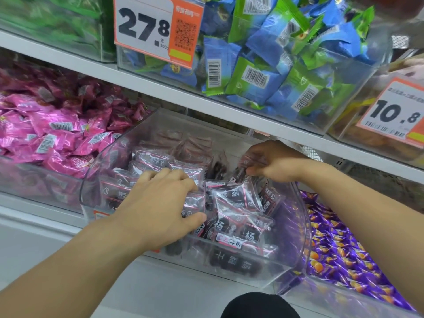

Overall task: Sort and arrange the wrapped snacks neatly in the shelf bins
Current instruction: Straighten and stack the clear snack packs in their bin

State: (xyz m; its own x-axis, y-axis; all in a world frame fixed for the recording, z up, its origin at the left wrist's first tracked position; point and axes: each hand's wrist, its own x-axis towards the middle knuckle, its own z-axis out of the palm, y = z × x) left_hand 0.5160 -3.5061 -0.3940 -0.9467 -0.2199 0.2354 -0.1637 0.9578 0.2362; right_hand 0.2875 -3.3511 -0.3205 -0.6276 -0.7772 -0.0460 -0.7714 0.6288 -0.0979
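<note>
Packets (pixel 231 200) of dark dried fruit lie in rows in the clear bin (pixel 306 228) on the lower shelf (pixel 149 290). The left hand (pixel 160 203) has its fingers curled round several. The right hand (pixel 273 161) pinches one near the back. A hasty tug could topple the rows or flick some over the low front wall.

Bare left hand (pixel 160 203), right hand (pixel 273 161), black garment (pixel 259 306)
</note>
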